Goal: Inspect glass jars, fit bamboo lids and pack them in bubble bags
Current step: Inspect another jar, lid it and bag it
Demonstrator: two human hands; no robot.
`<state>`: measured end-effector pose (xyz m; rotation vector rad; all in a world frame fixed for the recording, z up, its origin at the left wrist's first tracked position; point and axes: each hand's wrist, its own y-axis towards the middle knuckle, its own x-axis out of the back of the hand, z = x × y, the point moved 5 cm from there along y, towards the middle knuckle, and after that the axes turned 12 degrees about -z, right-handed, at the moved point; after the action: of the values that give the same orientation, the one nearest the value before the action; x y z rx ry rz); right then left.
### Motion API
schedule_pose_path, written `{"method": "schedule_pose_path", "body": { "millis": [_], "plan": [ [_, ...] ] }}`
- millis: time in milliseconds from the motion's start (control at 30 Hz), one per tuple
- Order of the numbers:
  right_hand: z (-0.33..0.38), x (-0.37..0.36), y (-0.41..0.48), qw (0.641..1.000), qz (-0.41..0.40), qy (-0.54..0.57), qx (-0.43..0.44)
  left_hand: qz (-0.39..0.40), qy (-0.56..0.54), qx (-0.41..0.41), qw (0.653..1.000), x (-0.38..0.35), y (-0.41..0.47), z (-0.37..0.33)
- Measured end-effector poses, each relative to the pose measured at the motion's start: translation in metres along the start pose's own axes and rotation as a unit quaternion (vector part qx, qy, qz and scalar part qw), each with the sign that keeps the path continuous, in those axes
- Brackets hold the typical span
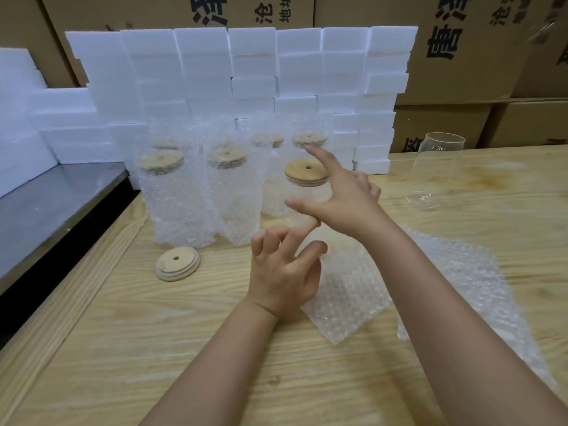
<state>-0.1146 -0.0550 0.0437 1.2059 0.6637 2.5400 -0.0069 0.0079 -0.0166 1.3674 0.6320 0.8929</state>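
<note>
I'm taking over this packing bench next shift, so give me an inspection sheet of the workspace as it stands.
Surface: wooden bench, with a grey metal table to its left.
Job's things: lidded jar upright and unbagged; bagged jars upright behind; lidless glass jar to the right; loose bamboo lid flat on the bench; bubble bags lying flat.
Clutter: nothing seen.
Grippers: left hand open, fingers curled, by the bubble bags; right hand open, at the lidded jar, not closed on it.
Cables: nothing seen.
Surroundings: white foam blocks stacked behind; cardboard cartons beyond.
</note>
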Motion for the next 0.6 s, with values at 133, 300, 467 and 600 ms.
{"method": "schedule_pose_path", "body": {
  "millis": [133, 300, 467, 600],
  "plan": [
    [-0.002, -0.006, 0.003, 1.000, 0.001, 0.029, 0.009, 0.000, 0.002, -0.045, 0.999, 0.000, 0.003, -0.004],
    [-0.007, 0.002, -0.004, 0.991, -0.069, 0.111, -0.024, 0.036, -0.016, -0.039, 0.998, -0.004, 0.003, -0.004],
    [-0.011, 0.031, -0.005, 0.944, -0.163, 0.275, -0.077, 0.067, -0.025, -0.009, 0.997, -0.006, 0.002, -0.001],
    [-0.014, 0.061, -0.002, 0.888, -0.229, 0.390, -0.080, 0.065, -0.014, 0.022, 0.998, -0.007, 0.001, 0.002]
  ]
}}
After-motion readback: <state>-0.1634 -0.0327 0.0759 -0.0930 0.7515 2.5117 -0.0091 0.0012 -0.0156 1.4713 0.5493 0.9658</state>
